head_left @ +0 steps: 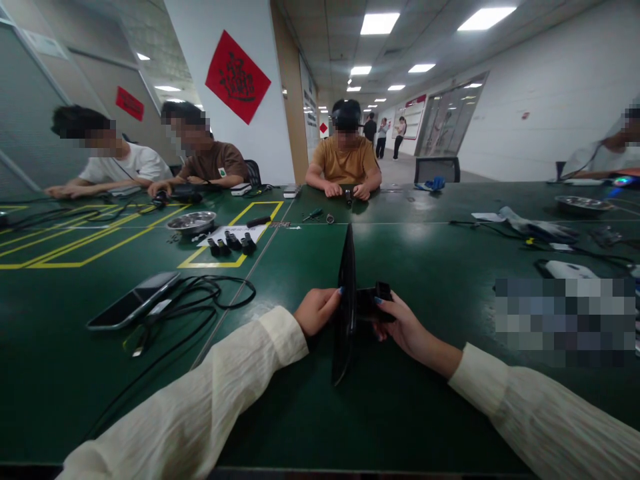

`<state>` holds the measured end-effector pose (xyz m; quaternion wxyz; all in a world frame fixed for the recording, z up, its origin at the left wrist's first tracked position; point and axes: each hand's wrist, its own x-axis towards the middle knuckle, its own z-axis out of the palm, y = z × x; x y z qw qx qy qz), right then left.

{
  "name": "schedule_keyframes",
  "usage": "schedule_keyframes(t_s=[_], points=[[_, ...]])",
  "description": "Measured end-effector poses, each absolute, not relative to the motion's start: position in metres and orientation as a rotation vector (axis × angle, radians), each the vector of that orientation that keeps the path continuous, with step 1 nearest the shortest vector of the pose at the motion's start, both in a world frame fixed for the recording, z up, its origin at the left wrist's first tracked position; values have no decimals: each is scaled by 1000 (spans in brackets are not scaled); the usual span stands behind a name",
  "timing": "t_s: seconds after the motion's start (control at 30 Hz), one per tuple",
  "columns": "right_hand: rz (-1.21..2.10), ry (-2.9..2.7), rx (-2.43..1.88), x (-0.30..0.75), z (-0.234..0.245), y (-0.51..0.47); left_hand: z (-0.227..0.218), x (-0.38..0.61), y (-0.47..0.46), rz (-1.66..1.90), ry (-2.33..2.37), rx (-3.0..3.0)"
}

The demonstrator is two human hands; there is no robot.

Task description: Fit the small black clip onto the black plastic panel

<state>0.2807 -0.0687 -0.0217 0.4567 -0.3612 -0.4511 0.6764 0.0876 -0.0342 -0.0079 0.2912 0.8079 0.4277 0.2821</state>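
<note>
While black panel stands edge-on mid-table, I see left hand pinching its 9 o'clock face, right hand clamping small black block at 3 o'clock. I judge panel thin, stiff, light, slick; hold by edges.

Left hand curled, right hand clasped — palms turned toward each other, both wrists low.
</note>
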Motion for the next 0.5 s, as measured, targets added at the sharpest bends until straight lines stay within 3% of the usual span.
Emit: schedule_keyframes(t_s=[0.5], points=[[1676, -1149, -858, 281, -23, -68, -4, 89, -37, 739, 1143, 2096]])
